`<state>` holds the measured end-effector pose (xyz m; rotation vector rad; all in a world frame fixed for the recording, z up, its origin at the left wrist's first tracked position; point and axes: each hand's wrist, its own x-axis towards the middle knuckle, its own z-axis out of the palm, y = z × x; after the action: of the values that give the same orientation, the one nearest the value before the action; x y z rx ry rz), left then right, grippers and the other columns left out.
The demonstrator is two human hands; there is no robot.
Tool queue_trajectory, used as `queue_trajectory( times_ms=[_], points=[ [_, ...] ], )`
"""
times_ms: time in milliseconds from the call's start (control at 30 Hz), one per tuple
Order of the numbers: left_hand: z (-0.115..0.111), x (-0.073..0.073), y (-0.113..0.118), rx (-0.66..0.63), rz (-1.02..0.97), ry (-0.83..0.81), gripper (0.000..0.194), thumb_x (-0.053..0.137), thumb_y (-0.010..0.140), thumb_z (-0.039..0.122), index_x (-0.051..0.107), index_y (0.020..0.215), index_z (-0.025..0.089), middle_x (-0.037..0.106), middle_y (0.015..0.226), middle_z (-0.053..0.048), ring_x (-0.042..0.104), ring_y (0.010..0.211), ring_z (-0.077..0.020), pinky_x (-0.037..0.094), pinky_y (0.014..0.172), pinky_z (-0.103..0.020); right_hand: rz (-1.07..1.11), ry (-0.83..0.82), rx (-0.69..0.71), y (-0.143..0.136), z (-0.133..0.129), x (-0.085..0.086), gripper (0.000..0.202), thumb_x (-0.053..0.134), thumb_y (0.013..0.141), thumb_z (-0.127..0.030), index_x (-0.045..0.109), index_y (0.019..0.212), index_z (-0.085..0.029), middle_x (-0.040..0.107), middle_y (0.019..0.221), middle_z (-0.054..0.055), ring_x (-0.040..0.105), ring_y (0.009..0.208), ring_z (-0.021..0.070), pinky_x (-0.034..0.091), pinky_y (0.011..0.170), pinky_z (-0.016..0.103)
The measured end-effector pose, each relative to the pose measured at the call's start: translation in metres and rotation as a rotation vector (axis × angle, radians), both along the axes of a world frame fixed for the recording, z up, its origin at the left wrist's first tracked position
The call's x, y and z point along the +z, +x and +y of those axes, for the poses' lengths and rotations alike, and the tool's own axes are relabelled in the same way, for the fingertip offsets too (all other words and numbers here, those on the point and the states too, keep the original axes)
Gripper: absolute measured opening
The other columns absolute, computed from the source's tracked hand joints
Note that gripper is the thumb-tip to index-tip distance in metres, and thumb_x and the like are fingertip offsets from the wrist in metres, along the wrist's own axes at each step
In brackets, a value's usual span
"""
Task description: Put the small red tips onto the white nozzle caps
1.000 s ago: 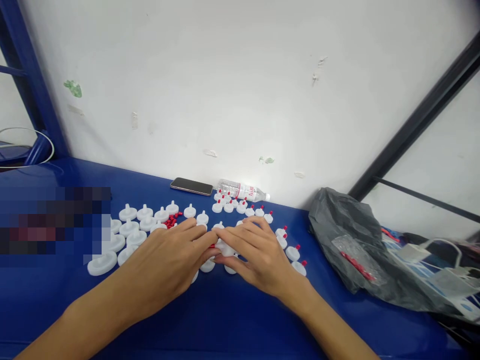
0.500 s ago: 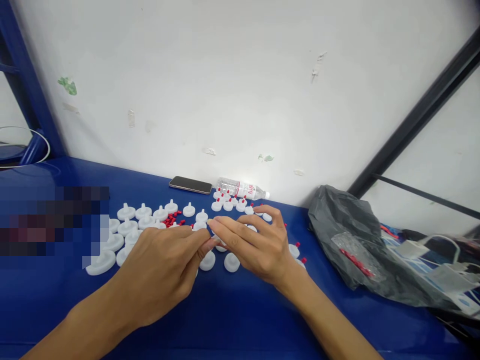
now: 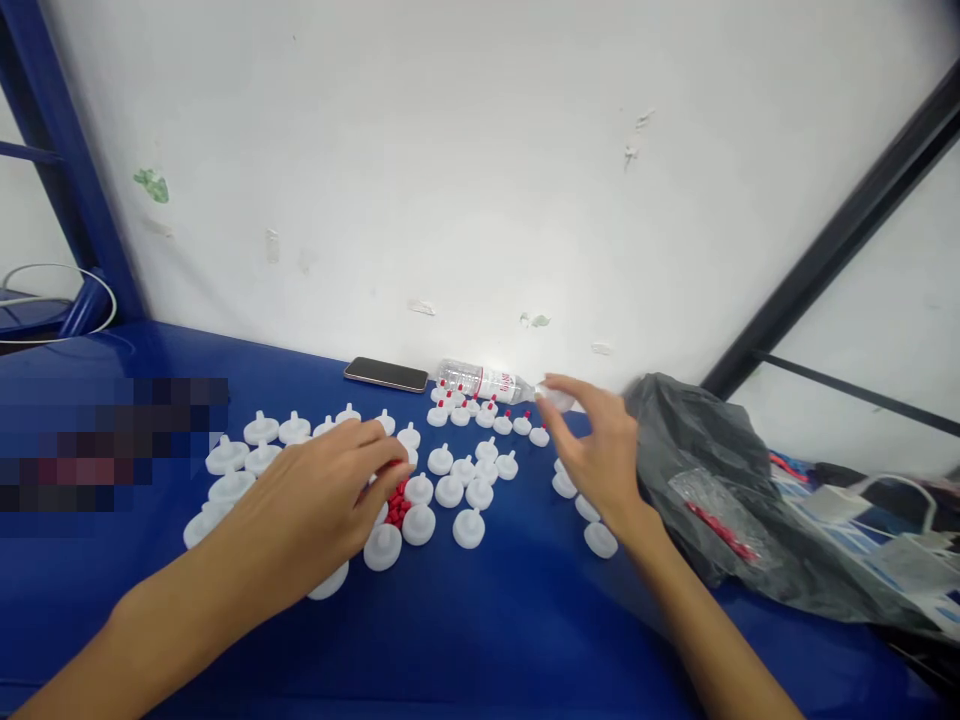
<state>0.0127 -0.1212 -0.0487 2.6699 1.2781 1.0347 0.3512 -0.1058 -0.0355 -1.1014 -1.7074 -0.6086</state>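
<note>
A matte white wall (image 3: 360,150), scuffed with torn tape, rises behind a smooth, glossy blue tabletop (image 3: 517,630). A crumpled dark-grey plastic bag (image 3: 664,440) slumps at the right. The left hand (image 3: 322,490) curls its fingertips over a heap of tiny red caps (image 3: 397,510); whether it grips one cannot be told. The right hand (image 3: 600,450) pinches a blurred white disc (image 3: 556,399) near a ribbed clear plastic bottle (image 3: 480,381). Round white stemmed plastic discs (image 3: 469,529) stand about, those nearest the bottle red-tipped.
</note>
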Motion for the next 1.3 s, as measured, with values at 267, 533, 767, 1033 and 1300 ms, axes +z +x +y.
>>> queue_trajectory(
  times_ms=[267,533,767,1033,1300],
  points=[
    [0.016,-0.034,-0.002,0.03,0.286,0.132,0.039,0.051,0.105,0.007,0.082,0.119,0.027,0.079,0.108,-0.006,0.077,0.102,-0.0272,0.048,0.065,-0.033,-0.129,-0.146,0.147,-0.032,-0.005,-0.022,0.018,0.073,0.116,-0.032,0.089,0.111,-0.024,0.079,0.101,0.008,0.074,0.091,0.0262,0.056,0.087,0.042],
    [0.013,-0.028,-0.004,0.069,0.318,0.119,0.045,0.049,0.1,-0.002,0.081,0.115,0.026,0.081,0.113,-0.008,0.079,0.099,-0.0265,0.041,0.061,-0.033,-0.139,-0.361,0.154,-0.033,-0.001,-0.031,0.015,0.076,0.111,-0.016,0.087,0.116,-0.025,0.088,0.099,0.003,0.08,0.095,0.0263,0.052,0.098,0.043],
    [0.01,-0.028,-0.001,0.016,0.252,0.197,0.037,0.045,0.114,0.016,0.08,0.109,0.026,0.08,0.104,-0.006,0.076,0.09,-0.0251,0.042,0.061,-0.035,-0.149,-0.484,0.136,-0.033,0.004,-0.035,0.02,0.072,0.113,-0.017,0.088,0.122,-0.025,0.092,0.116,0.006,0.084,0.108,0.0289,0.055,0.108,0.048],
    [0.003,-0.014,0.003,-0.02,0.239,0.172,0.046,0.036,0.119,0.024,0.08,0.103,0.023,0.08,0.099,-0.007,0.076,0.087,-0.0256,0.046,0.061,-0.035,-0.184,-0.579,0.127,-0.034,0.006,-0.036,0.022,0.073,0.113,-0.017,0.09,0.123,-0.027,0.093,0.116,0.004,0.084,0.106,0.0278,0.056,0.111,0.048],
    [0.0,-0.007,0.005,-0.018,0.22,0.094,0.046,0.038,0.118,0.028,0.08,0.102,0.024,0.08,0.099,-0.007,0.076,0.088,-0.0267,0.049,0.062,-0.036,-0.22,-0.6,0.12,-0.037,0.007,-0.038,0.024,0.072,0.113,-0.018,0.09,0.125,-0.027,0.092,0.115,0.004,0.083,0.107,0.0277,0.057,0.106,0.045]
  ],
)
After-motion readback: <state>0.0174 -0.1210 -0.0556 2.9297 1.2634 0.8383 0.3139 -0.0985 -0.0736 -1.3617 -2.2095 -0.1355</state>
